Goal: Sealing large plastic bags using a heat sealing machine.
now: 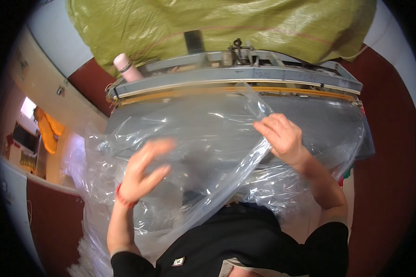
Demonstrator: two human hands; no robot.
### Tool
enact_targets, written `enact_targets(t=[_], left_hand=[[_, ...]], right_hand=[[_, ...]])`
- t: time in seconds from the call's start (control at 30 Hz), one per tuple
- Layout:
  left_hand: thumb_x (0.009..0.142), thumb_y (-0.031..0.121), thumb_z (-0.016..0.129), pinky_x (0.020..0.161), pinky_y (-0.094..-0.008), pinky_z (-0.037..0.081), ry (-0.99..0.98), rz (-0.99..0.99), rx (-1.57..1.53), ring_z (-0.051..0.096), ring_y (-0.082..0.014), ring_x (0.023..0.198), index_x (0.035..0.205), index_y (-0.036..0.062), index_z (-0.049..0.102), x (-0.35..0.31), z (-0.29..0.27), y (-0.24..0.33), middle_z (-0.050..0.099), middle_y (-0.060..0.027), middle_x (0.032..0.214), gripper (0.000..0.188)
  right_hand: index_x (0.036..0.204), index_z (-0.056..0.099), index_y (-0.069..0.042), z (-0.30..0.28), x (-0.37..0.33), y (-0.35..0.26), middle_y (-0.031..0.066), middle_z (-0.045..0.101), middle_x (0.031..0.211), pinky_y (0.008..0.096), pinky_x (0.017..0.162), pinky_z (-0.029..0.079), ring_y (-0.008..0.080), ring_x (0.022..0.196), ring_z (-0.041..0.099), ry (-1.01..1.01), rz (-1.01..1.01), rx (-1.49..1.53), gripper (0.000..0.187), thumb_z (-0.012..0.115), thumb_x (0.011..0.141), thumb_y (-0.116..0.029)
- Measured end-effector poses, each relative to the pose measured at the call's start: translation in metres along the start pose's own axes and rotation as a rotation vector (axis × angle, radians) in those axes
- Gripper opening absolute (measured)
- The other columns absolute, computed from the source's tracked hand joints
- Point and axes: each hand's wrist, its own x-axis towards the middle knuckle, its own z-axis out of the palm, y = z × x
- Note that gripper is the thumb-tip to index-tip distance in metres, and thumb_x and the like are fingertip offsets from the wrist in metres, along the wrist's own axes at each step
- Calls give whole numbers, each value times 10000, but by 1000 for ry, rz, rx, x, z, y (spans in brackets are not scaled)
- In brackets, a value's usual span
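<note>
A large clear plastic sheet (208, 157) lies in folds over a dark grey machine table (319, 117) and hangs down toward me on the left. My right hand (280, 136) is closed on a gathered edge of the sheet, pulling it into a taut fold that runs down past my chest. A thin upright flap of the plastic stands just beyond those fingers. Over the left part of the sheet is my left hand (147, 168), thumb and fingers apart, a little blurred, with a red bracelet at the wrist. It holds nothing that I can see.
Along the table's far edge runs a grey metal frame (235, 74) with a mechanism (238, 53) on it. A pink bottle (127, 67) stands at its left end. Behind hangs yellow-green woven sheeting (226, 21). At far left, an opening shows an orange item (48, 129).
</note>
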Motion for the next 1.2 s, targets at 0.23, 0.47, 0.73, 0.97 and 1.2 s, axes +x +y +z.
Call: enact_targets(t=[0.23, 0.47, 0.73, 0.97, 1.2], left_hand=[[701, 346, 692, 1008, -337, 255, -253, -24, -79, 306, -300, 1230, 1312, -29, 220, 190, 157, -64, 322, -214, 1316, 858], [774, 107, 598, 890, -305, 375, -304, 435, -429, 487, -177, 1030, 960, -27, 565, 244, 260, -16, 568, -146, 1025, 232], [808, 154, 600, 454, -171, 260, -255, -241, -849, 333, -5, 504, 693, 87, 489, 237, 243, 45, 414, 83, 570, 173], [792, 179, 632, 440, -188, 248, -119, -235, -678, 319, -10, 494, 628, 94, 478, 230, 253, 55, 415, 79, 563, 241], [810, 295, 604, 405, -193, 201, -177, -292, -762, 277, -16, 444, 654, 100, 545, 222, 234, 52, 379, 87, 518, 256]], right_hand=[[884, 601, -68, -41, -52, -16, 14, 550, 808, 217, 517, 403, 150, 762, 547, -72, -55, -152, 288, 588, 597, -80], [909, 565, -18, -72, -100, -11, 52, 528, 816, 262, 615, 445, 188, 823, 535, -176, 39, -20, 284, 587, 629, -62], [861, 580, -21, -94, -134, 13, 66, 545, 909, 341, 743, 422, 237, 918, 514, -250, 456, -5, 255, 582, 607, -16], [877, 576, 19, -55, -85, 25, 109, 565, 933, 331, 751, 439, 234, 934, 524, 323, 932, 116, 245, 664, 692, -114], [873, 578, -10, -57, -123, 77, 32, 577, 674, 190, 490, 413, 77, 563, 537, 471, 1357, 831, 151, 547, 835, -152]])
